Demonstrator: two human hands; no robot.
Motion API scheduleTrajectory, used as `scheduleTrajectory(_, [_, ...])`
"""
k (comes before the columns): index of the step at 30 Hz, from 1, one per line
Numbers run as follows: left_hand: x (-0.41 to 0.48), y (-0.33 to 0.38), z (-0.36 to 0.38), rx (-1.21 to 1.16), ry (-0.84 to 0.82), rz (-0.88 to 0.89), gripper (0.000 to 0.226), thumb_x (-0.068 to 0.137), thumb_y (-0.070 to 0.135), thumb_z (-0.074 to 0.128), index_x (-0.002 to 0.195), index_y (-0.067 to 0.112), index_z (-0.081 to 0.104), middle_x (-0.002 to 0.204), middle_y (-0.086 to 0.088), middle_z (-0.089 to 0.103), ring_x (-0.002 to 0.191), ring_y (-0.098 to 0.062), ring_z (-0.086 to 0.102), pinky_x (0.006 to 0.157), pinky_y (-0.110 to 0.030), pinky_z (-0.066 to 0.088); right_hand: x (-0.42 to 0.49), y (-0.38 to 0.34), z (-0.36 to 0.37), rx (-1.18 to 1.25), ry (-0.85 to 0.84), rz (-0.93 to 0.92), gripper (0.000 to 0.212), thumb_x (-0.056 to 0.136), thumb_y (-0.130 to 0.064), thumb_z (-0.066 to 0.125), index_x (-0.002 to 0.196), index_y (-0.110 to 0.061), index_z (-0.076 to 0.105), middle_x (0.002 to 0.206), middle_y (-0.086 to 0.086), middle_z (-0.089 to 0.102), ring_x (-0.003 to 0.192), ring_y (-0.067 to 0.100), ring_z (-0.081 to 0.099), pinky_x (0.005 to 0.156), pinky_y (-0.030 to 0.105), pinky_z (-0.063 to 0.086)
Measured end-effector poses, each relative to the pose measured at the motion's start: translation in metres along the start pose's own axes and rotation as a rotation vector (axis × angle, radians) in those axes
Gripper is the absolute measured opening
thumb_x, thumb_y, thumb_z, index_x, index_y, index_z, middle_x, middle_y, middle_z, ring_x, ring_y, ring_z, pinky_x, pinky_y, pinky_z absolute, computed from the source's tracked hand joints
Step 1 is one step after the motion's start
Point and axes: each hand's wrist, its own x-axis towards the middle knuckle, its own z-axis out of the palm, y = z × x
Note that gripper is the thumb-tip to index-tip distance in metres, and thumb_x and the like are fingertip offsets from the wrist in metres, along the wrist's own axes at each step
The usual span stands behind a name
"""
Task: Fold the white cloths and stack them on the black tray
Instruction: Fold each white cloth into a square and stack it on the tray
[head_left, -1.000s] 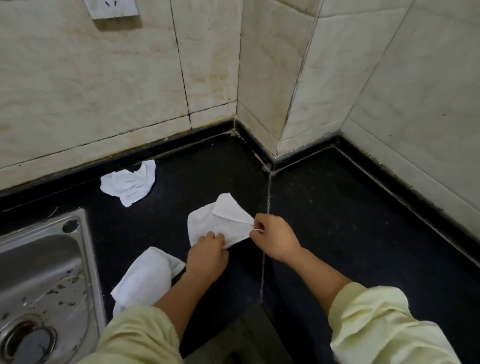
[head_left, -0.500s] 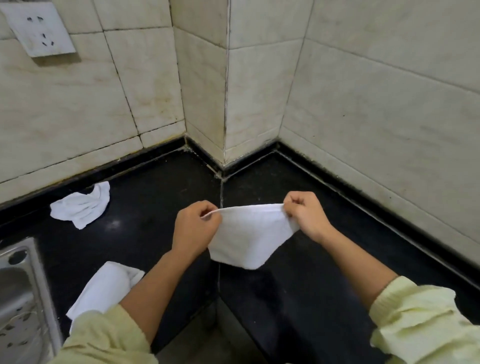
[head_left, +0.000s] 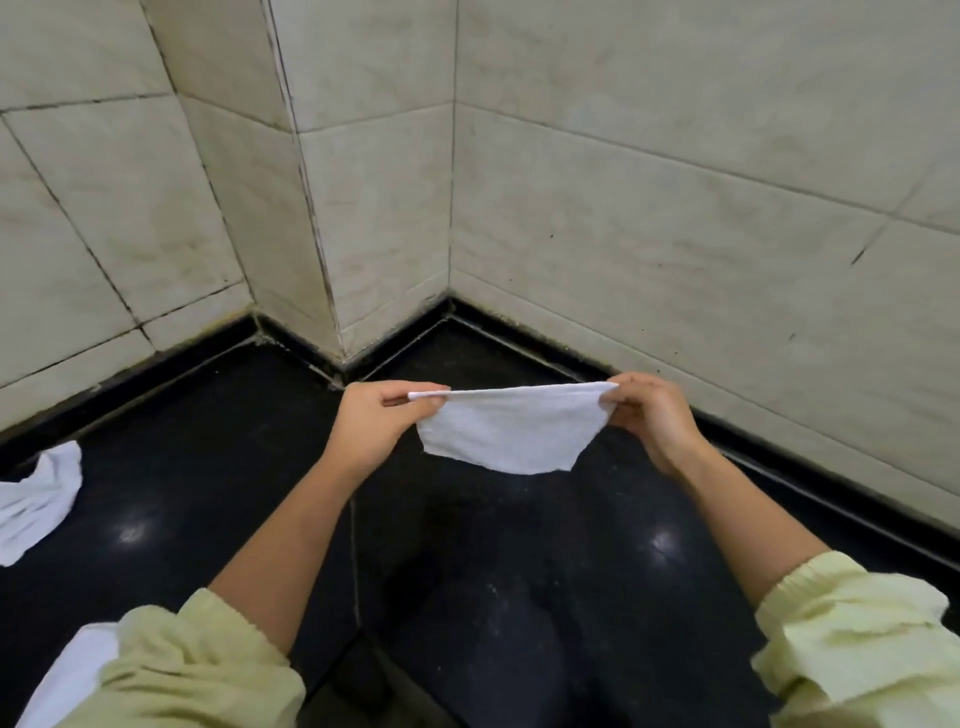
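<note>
Now both hands, left hand (head_left: 375, 422) and right hand (head_left: 655, 421), pinch the white cloth (head_left: 511, 431) taut above the tabletop (head_left: 519, 597); uneven corners risk a crooked fold.

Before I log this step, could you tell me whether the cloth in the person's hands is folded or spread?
Spread, not yet neatly folded: the cloth hangs in the air, stretched taut along its top edge between left hand and right hand.

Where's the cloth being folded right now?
The cloth hangs in mid-air at the centre of the head view, pinched between the left hand and right hand, above the black counter near the tiled corner.
</note>
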Motion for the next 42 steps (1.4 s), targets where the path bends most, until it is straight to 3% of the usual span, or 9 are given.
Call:
scheduleTrajectory(6, [-0.001, -0.005, 0.013, 0.046, -0.219, -0.113, 0.013, 0.077, 0.011, 0.077, 0.087, 0.019, 0.079, 0.085, 0.003, 0.077, 0.083, -0.002, 0.069, 0.075, -0.013, 0.051, -0.013, 0.011, -0.032, 0.100, 0.001, 0.079, 0.022, 0.079, 0.008, 0.050, 0.068, -0.006, 0.062, 0.062, 0.005, 0.063, 0.059, 0.018, 0.061, 0.054, 0.023, 0.052])
scheduleTrajectory(9, [-0.009, -0.019, 0.016, 0.189, -0.430, -0.261, 0.010, 0.075, 0.019, 0.079, 0.083, 0.014, 0.080, 0.086, -0.001, 0.076, 0.085, -0.006, 0.069, 0.078, -0.018, 0.050, -0.028, 0.030, -0.046, 0.069, -0.080, 0.211, 0.008, 0.069, 0.000, 0.055, 0.067, -0.004, 0.061, 0.061, 0.009, 0.060, 0.059, 0.023, 0.057, 0.050, 0.024, 0.051])
scheduleTrajectory(12, [-0.023, -0.037, 0.023, 0.241, -0.608, -0.405, 0.010, 0.076, 0.022, 0.080, 0.080, 0.013, 0.080, 0.085, -0.001, 0.076, 0.085, -0.009, 0.069, 0.076, -0.018, 0.051, -0.047, 0.056, -0.062, 0.020, -0.168, 0.399, 0.014, 0.079, 0.006, 0.046, 0.074, -0.002, 0.056, 0.056, 0.005, 0.057, 0.052, 0.016, 0.057, 0.047, 0.021, 0.049])
scheduleTrajectory(19, [-0.052, -0.080, 0.038, 0.315, -0.798, -0.683, 0.012, 0.077, 0.023, 0.079, 0.087, 0.016, 0.079, 0.091, -0.001, 0.076, 0.091, -0.014, 0.072, 0.090, -0.029, 0.055, -0.075, 0.115, -0.086, -0.076, -0.242, 0.654, 0.011, 0.068, -0.003, 0.062, 0.079, -0.002, 0.064, 0.082, 0.014, 0.066, 0.079, 0.025, 0.067, 0.070, 0.031, 0.055])
scheduleTrajectory(22, [-0.056, -0.094, 0.045, 0.347, -0.793, -0.735, 0.017, 0.079, 0.028, 0.077, 0.091, 0.016, 0.078, 0.091, 0.000, 0.077, 0.090, -0.013, 0.072, 0.093, -0.031, 0.053, -0.079, 0.129, -0.087, -0.185, -0.203, 0.668, 0.010, 0.077, -0.001, 0.060, 0.081, -0.001, 0.069, 0.084, 0.014, 0.067, 0.080, 0.025, 0.067, 0.073, 0.033, 0.055])
scheduleTrajectory(27, [-0.055, -0.110, 0.059, 0.325, -0.584, -0.741, 0.016, 0.085, 0.026, 0.072, 0.093, 0.013, 0.076, 0.087, 0.001, 0.077, 0.088, -0.014, 0.072, 0.092, -0.035, 0.054, -0.070, 0.140, -0.081, -0.299, -0.072, 0.616, 0.012, 0.083, -0.004, 0.063, 0.091, -0.001, 0.072, 0.091, 0.014, 0.072, 0.086, 0.024, 0.070, 0.075, 0.033, 0.058])
scheduleTrajectory(34, [-0.047, -0.128, 0.078, 0.433, -0.453, -0.698, 0.017, 0.095, 0.022, 0.058, 0.095, 0.010, 0.070, 0.097, -0.002, 0.070, 0.086, -0.013, 0.069, 0.066, -0.023, 0.051, -0.054, 0.149, -0.067, -0.347, 0.010, 0.535, 0.006, 0.090, -0.002, 0.059, 0.091, -0.001, 0.065, 0.100, 0.015, 0.069, 0.093, 0.024, 0.066, 0.069, 0.029, 0.055])
scheduleTrajectory(38, [-0.042, -0.137, 0.086, 0.533, -0.394, -0.651, 0.021, 0.095, 0.023, 0.057, 0.082, 0.009, 0.066, 0.087, -0.004, 0.068, 0.078, -0.015, 0.068, 0.073, -0.030, 0.057, -0.046, 0.164, -0.063, -0.442, 0.087, 0.495, 0.007, 0.089, -0.005, 0.061, 0.085, -0.004, 0.066, 0.098, 0.016, 0.070, 0.098, 0.030, 0.067, 0.088, 0.044, 0.056])
scheduleTrajectory(42, [-0.041, -0.146, 0.088, 0.640, -0.349, -0.617, 0.025, 0.095, 0.026, 0.057, 0.073, 0.013, 0.061, 0.080, -0.007, 0.068, 0.073, -0.019, 0.068, 0.072, -0.034, 0.058, -0.041, 0.171, -0.058, -0.523, 0.105, 0.465, 0.010, 0.090, -0.012, 0.063, 0.080, -0.010, 0.065, 0.091, 0.009, 0.070, 0.090, 0.025, 0.066, 0.082, 0.037, 0.055])
